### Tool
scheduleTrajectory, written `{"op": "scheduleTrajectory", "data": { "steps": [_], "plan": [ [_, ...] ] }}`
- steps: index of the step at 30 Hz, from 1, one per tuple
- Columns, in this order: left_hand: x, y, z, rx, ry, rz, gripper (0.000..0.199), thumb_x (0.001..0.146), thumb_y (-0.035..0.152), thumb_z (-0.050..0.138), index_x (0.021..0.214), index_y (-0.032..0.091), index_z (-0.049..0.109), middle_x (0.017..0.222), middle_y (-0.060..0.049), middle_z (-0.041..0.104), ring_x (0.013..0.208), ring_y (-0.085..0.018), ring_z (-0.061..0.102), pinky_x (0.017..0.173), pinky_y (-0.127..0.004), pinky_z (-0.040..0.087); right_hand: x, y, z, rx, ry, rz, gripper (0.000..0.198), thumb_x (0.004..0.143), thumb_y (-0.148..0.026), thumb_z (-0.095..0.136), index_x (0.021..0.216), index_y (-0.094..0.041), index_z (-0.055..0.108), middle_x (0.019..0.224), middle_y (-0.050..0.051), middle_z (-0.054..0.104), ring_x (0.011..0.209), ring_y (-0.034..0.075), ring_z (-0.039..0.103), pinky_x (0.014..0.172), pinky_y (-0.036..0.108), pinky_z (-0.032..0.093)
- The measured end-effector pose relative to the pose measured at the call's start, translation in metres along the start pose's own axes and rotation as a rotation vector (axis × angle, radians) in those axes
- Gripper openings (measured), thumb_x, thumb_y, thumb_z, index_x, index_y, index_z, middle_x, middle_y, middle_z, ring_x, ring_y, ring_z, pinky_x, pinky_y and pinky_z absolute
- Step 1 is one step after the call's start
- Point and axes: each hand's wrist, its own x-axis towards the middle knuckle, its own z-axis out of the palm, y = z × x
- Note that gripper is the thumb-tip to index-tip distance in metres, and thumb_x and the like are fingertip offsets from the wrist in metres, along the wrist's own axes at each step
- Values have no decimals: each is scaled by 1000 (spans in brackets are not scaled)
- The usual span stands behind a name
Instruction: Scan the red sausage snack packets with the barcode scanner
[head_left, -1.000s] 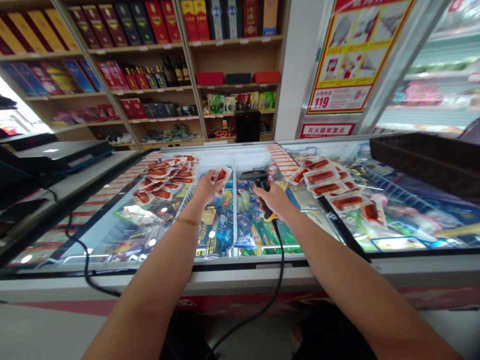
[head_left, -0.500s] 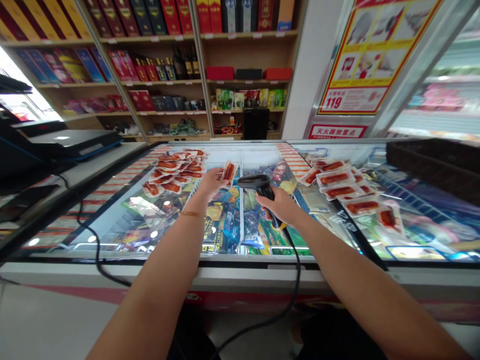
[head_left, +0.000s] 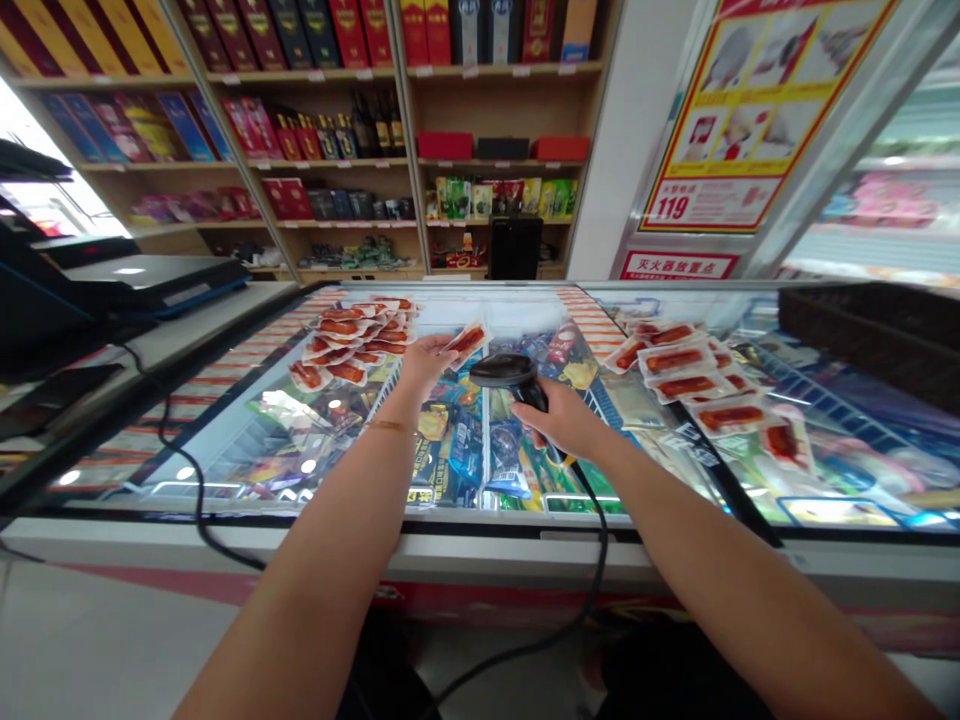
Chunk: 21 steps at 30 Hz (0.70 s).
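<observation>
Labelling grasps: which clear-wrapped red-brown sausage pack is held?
The sausage pack in the left hand; the others lie in the left pile or right pile.

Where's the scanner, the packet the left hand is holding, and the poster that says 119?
Scanner [head_left: 508, 372]: head view, on its black head.
Held packet [head_left: 469, 341]: head view, on its reddish-brown middle.
119 poster [head_left: 756, 120]: head view, among its pictures.

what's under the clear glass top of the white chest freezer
Blue plastic packets, green plastic packets and a white divider show through it. Anything deeper is hidden, and the left hand, right hand and black handheld scanner cover parts.
</observation>
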Motion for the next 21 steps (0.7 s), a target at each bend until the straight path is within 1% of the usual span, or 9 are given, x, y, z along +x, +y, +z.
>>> {"op": "scheduleTrajectory", "data": {
  "steps": [4, 8, 12, 14, 17, 19, 21],
  "plan": [
    [-1, 1, 0, 13, -10, 3, 43, 51, 30, 85, 88, 12, 73, 86, -9, 76, 88, -26, 71, 80, -36, 55, 0, 1, 0, -15, -1, 1, 17, 84, -36, 60, 90, -21, 54, 56, -3, 60, 41, 15, 58, 44, 24, 45],
    [-2, 3, -1, -3, -18, 11, 44, 49, 29, 86, 88, 12, 73, 86, -9, 76, 90, -26, 70, 83, -36, 55, 0, 0, 0, -17, -2, 3, 17, 84, -35, 59, 90, -21, 53, 58, -2, 60, 41, 15, 59, 44, 24, 46],
    [-3, 5, -1, -21, -43, -15, 46, 48, 28, 83, 89, 12, 73, 81, -7, 75, 83, -25, 71, 78, -36, 55, 1, -3, -2, 13, 20, 27, 17, 84, -34, 60, 90, -21, 52, 59, -3, 59, 42, 14, 59, 44, 24, 47],
    [-6, 6, 1, -51, -43, -39, 46, 47, 28, 83, 89, 12, 72, 79, -6, 75, 77, -25, 71, 74, -36, 56, 1, -4, -5, 31, 53, 41, 17, 84, -34, 60, 89, -21, 52, 59, -4, 57, 41, 14, 58, 44, 24, 47],
    [-15, 9, 5, -75, -29, -80, 47, 48, 28, 83, 90, 13, 70, 77, -6, 74, 72, -24, 70, 70, -35, 55, 4, -6, -11, 74, 141, 70, 17, 84, -33, 61, 87, -21, 50, 59, -5, 57, 40, 12, 57, 43, 23, 46],
    [-21, 14, 11, -45, -21, -84, 45, 51, 28, 82, 91, 14, 70, 78, -6, 74, 72, -24, 71, 67, -33, 55, 7, -7, -18, 120, 198, 101, 17, 84, -33, 61, 86, -20, 50, 60, -5, 58, 39, 11, 56, 42, 22, 45],
    [-24, 19, 22, 0, -16, -60, 41, 53, 27, 80, 91, 14, 70, 79, -6, 74, 72, -24, 71, 67, -33, 55, 9, -8, -29, 164, 252, 131, 16, 83, -33, 62, 86, -20, 52, 60, -4, 58, 39, 11, 56, 41, 21, 44]
  ]
}}
